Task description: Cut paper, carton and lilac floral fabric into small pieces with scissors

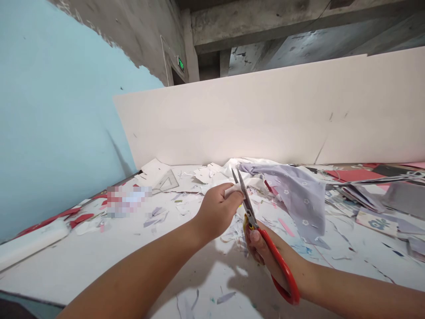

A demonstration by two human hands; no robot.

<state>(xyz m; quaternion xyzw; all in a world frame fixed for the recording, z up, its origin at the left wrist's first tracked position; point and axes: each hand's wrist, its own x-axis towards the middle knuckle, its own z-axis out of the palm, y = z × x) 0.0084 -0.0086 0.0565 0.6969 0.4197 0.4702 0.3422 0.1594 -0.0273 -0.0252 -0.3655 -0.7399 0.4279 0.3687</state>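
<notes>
My left hand [215,210] is closed in a pinch on a small white folded piece [233,189], which could be paper or cloth. Red-handled scissors [281,266] are in my right hand [262,243], their blades pointing up and slightly parted. The end of the white piece meets the blades; whether it lies between them I cannot tell. Something small and yellow [245,220] shows by my right fingers, too little of it to name. Behind the scissors lies a lilac cloth [295,195] with white flower prints, next to a crumpled white cloth [245,162].
Paper and cloth scraps [157,217] litter the white table [109,261]. A triangular ruler [168,181] lies at the back left, a white roll [33,243] at the left edge. Red sheets [348,175] and grey pieces [403,199] are on the right. A white board [265,119] stands behind.
</notes>
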